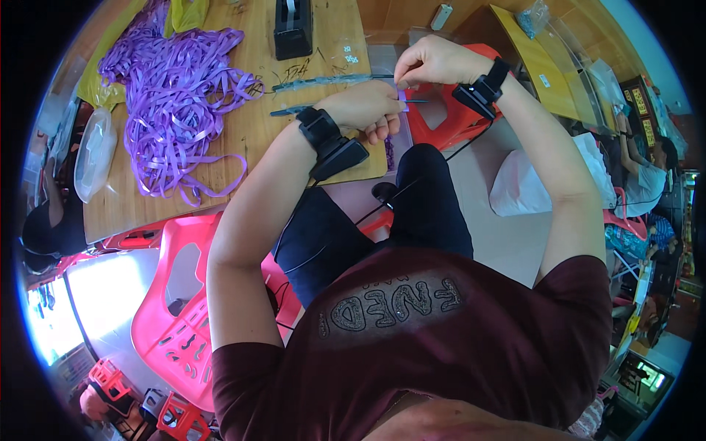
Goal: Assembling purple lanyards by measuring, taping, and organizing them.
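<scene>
My left hand (370,110) is closed at the right edge of the wooden table, its fingers curled against a short piece of purple ribbon (403,101). Just above and to the right, my right hand (434,62) pinches at the ribbon's upper end. A thin dark pointed rod (418,101) sticks out past the ribbon. Left of my left wrist a blue-grey bar (288,111) shows; whether it is one piece with the rod is hidden by my hand. Beyond lies a long bar wrapped in clear film (331,80). A large tangled heap of purple ribbon (176,110) covers the table's left part.
A black tape dispenser (293,33) stands on the wooden table (250,158). A clear plastic container (95,156) sits at its left edge. Red stool (448,117) ahead, pink chair (180,309) at left, white sack (518,180) at right. Other people sit on both sides.
</scene>
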`<state>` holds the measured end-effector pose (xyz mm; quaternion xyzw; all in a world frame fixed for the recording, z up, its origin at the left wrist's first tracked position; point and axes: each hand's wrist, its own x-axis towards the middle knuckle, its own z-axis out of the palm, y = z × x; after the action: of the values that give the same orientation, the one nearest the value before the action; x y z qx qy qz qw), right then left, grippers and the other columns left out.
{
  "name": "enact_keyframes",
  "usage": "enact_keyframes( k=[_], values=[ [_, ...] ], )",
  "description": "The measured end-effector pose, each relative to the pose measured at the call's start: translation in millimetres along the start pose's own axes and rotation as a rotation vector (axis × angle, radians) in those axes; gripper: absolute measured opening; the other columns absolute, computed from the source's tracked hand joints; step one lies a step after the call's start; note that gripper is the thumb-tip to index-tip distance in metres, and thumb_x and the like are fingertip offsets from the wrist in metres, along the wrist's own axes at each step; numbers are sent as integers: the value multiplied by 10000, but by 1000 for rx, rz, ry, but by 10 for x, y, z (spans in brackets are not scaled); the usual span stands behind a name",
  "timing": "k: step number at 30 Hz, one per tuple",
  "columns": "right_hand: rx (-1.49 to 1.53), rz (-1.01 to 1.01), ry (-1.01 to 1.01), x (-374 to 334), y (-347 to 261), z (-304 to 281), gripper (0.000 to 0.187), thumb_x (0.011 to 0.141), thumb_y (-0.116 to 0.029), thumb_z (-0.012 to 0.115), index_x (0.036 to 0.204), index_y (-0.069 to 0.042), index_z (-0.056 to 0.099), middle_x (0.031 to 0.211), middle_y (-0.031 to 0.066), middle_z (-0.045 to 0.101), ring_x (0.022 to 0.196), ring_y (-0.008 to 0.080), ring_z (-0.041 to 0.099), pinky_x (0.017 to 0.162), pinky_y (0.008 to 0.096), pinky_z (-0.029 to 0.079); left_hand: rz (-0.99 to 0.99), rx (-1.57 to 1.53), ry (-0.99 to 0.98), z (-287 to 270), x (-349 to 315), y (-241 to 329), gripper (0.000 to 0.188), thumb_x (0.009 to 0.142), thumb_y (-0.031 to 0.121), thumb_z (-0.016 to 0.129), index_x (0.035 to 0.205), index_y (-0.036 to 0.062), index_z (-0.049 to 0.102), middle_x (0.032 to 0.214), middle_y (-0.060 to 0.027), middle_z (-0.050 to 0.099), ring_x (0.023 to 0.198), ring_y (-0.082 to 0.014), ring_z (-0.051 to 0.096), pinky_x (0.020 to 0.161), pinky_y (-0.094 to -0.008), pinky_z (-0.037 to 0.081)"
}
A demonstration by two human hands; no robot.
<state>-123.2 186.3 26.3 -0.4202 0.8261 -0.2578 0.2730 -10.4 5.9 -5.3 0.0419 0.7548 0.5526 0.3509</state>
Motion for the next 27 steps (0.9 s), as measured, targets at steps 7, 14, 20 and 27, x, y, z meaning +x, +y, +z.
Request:
enact_keyframes(
  k=[7, 14, 20, 27],
  values=[
    [-199, 0, 4, 19, -247, -15, 148, 828, -132, 724, 922, -46, 649, 688, 57, 678, 629, 153, 637, 588, 294, 489, -18, -15, -6, -26, 20, -33, 235, 1004, 226, 473, 879, 41, 546, 694, -29, 598, 487, -87, 539, 433, -231, 449],
    [-545, -252, 22, 78, -42, -22, 133, 841, -184, 732, 903, -91, 660, 1205, 81, 609, 1062, 245, 584, 865, 372, 487, 16, -35, -2, -23, 45, -47, 203, 1002, 208, 486, 899, 41, 538, 708, -39, 609, 496, -76, 548, 419, -216, 452],
    [-544, -439, 74, 76, 173, 166, 95, 869, -187, 661, 877, -130, 737, 1461, 109, 459, 1304, 310, 435, 1056, 417, 400, -8, -33, 4, -16, 27, -10, 200, 999, 202, 490, 899, 35, 535, 706, -44, 607, 490, -79, 547, 410, -218, 448],
    [-521, -443, 164, 124, 310, 248, 203, 902, -296, 620, 926, -131, 734, 1379, 97, 538, 1251, 280, 503, 1032, 387, 418, -33, 6, 30, 19, -11, 54, 198, 1001, 191, 485, 897, 30, 535, 700, -43, 602, 472, -83, 538, 408, -219, 450]
  ],
)
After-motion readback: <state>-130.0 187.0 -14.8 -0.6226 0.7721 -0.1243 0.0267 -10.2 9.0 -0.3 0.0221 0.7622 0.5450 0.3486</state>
